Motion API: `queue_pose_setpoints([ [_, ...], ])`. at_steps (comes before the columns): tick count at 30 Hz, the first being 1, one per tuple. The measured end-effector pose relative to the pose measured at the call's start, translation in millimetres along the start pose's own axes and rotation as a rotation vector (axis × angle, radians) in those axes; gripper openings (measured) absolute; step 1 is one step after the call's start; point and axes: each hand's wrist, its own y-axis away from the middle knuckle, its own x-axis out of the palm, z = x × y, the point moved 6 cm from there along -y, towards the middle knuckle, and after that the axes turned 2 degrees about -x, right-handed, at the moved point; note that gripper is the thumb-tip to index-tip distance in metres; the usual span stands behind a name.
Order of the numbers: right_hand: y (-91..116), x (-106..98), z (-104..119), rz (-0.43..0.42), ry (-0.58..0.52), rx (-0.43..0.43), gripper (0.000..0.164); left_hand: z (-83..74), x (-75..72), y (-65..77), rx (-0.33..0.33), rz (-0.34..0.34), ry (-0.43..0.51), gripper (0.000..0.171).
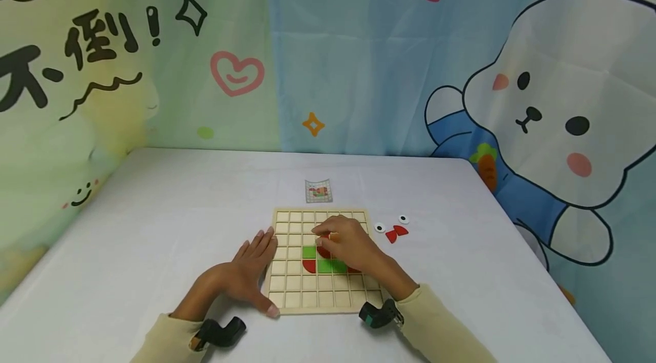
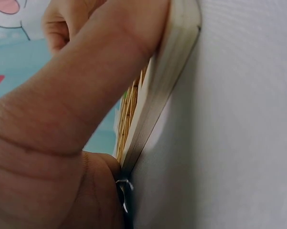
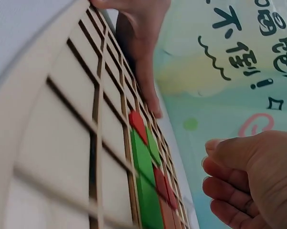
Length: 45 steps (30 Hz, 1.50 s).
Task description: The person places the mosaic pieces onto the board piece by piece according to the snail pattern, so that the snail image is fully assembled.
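Observation:
A wooden grid board [image 1: 292, 298] lies on the table with green pieces [image 1: 324, 266] and red pieces [image 1: 309, 265] set in its middle squares. My left hand [image 1: 251, 269] lies along the board's left side, fingers straight, its thumb [image 2: 95, 71] against the near-left corner. Above the middle of the board is my right hand [image 1: 351, 243], its fingers loosely bent beside a rounded red piece [image 1: 324, 252] that they partly hide. In the right wrist view, nothing shows between that hand's thumb and fingers [image 3: 227, 176], which stand off the board.
Two round eye pieces [image 1: 379, 227] and two red pieces [image 1: 400, 230] lie right of the board. Behind it is a small picture card [image 1: 318, 195] with a coloured pattern on a grid. A printed curtain [image 1: 353, 66] hangs beyond the white table [image 1: 205, 198].

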Motion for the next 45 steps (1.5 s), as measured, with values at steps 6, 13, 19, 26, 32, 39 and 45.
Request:
queue_pose_setpoints([
  [6, 15.5, -17.1, -18.5, -0.021, 0.007, 0.101, 0.02, -3.5, -2.4, 2.5, 0.015, 0.002, 0.028, 0.144],
  [13, 30.1, -41.1, -35.1, -0.041, 0.037, 0.146, 0.021, -15.0, -10.1, 5.6, -0.006, 0.016, 0.018, 0.139],
  [19, 41.4, -62.9, -43.5, -0.08, 0.083, 0.124, 0.022, -19.6, -10.8, 4.6, -0.019, 0.021, -0.005, 0.137],
  [26, 56.9, -82.1, -58.9, -0.14, 0.126, 0.134, 0.021, -19.7, -10.9, 4.3, -0.026, 0.022, -0.012, 0.138],
  [32, 68.2, -90.8, -74.0, -0.165, 0.15, 0.181, 0.023, -15.3, -9.4, 4.8, -0.033, 0.029, -0.007, 0.138],
  [39, 78.4, -98.9, -104.4, -0.17, 0.178, 0.347, 0.027, -13.2, -8.8, 4.9, -0.025, 0.022, -0.006, 0.138],
  [45, 78.4, -98.3, -114.9, -0.134, 0.226, 0.346, 0.031, -13.7, -8.9, 4.9, -0.026, 0.018, 0.001, 0.138],
])
